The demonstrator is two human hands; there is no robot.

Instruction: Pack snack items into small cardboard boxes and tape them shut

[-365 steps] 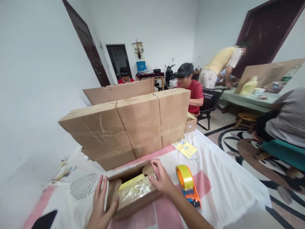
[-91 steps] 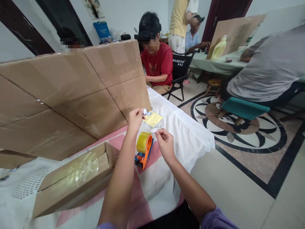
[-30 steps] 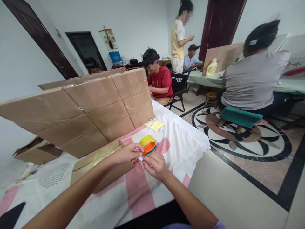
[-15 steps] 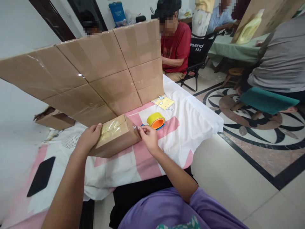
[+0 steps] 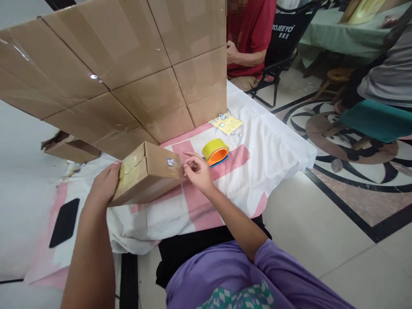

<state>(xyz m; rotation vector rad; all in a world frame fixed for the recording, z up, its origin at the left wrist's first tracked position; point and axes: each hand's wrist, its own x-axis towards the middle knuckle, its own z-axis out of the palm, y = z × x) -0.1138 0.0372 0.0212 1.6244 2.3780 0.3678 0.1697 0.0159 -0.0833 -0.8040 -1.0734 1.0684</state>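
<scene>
A small brown cardboard box, taped along its top, is tilted above the cloth-covered table. My left hand grips its left end, thumb on top and fingers wrapped around the side. On the box's right end face sits a small blue-and-white sticker. Close by that face's right edge is my right hand, thumb and fingers drawn together in a pinch; anything between the fingertips is too small to make out. Behind it stands a yellow-and-orange tape roll, and a yellow sticker sheet lies farther back.
A tall wall of taped cardboard stands across the back of the table. A torn open carton and a black flat object are at left. Beyond the table, a person in red sits near a black folding chair.
The box has turned and tipped, so its end face with the sticker now shows more. My right hand's fingers have moved off the sticker to the face's edge. My view has dipped.
</scene>
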